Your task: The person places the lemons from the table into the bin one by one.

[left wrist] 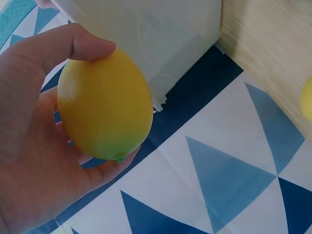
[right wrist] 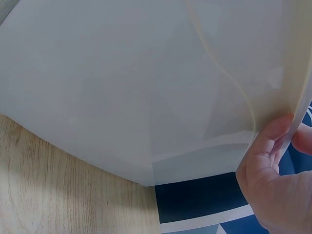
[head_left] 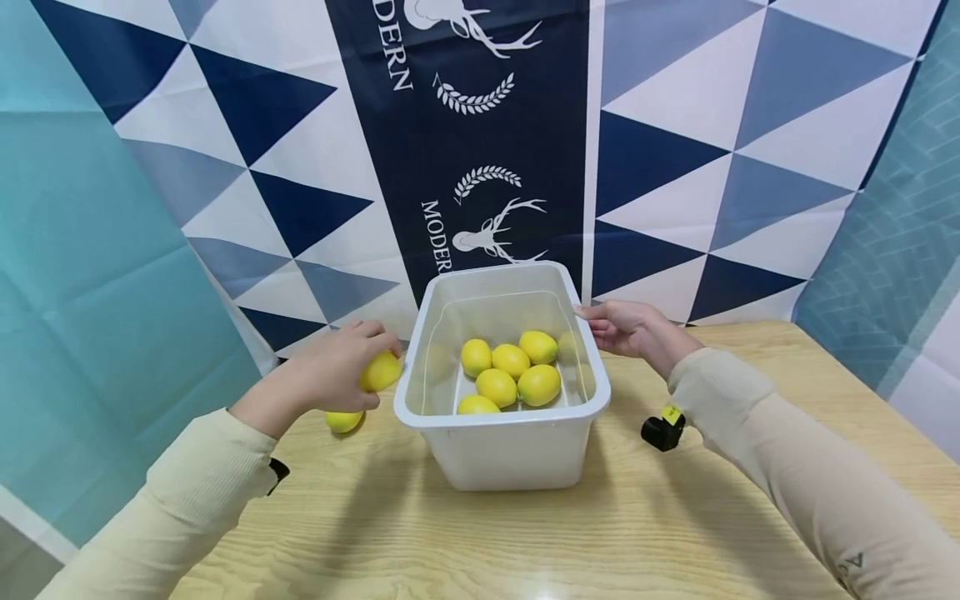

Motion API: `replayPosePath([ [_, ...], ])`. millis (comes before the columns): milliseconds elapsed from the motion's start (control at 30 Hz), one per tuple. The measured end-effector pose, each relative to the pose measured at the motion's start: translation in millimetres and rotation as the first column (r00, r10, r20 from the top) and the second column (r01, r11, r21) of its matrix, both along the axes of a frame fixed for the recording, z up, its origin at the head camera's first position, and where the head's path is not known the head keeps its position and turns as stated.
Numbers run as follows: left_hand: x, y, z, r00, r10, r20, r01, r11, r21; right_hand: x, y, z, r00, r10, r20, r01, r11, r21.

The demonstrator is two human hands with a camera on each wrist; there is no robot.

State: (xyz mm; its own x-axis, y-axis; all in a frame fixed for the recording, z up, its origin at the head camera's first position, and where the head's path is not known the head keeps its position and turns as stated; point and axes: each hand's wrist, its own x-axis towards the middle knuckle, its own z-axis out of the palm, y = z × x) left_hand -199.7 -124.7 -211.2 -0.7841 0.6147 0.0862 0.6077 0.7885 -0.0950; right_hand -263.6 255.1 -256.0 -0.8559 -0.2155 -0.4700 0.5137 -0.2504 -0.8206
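Observation:
My left hand [head_left: 337, 367] grips a yellow lemon [left wrist: 105, 105] just left of the white plastic bin [head_left: 510, 454]. In the left wrist view, thumb and fingers curl round the fruit, and its greenish tip points down. Several lemons [head_left: 497, 387] lie on the floor of the bin. Another lemon [head_left: 344, 422] rests on the table under my left hand, partly covered by it. On the far right side, my right hand [head_left: 626, 327] pinches the bin's rim. The right wrist view shows the thumb on one side of that rim and curled fingers below it [right wrist: 273, 165].
The bin stands on a light wooden table [head_left: 480, 550]. Behind it hangs a cloth [head_left: 487, 133] with blue and white triangles and a dark deer-print band. Teal panels flank both sides. A small black device [head_left: 663, 432] with a yellow tag shows by the right sleeve.

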Motion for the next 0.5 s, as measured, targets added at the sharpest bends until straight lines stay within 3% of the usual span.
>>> replayPosePath([
  [267, -3.1, 10.6, 12.0, 0.999, -0.029, -0.026, 0.028, 0.999, -0.018, -1.1, 0, -0.5, 1.000, 0.010, -0.024, -0.010, 1.000, 0.018],
  [500, -5.9, 20.6, 22.2, 0.999, -0.011, 0.048, 0.013, 0.999, -0.038, -1.5, 0, -1.5, 1.000, 0.016, -0.016, -0.016, 1.000, 0.004],
])
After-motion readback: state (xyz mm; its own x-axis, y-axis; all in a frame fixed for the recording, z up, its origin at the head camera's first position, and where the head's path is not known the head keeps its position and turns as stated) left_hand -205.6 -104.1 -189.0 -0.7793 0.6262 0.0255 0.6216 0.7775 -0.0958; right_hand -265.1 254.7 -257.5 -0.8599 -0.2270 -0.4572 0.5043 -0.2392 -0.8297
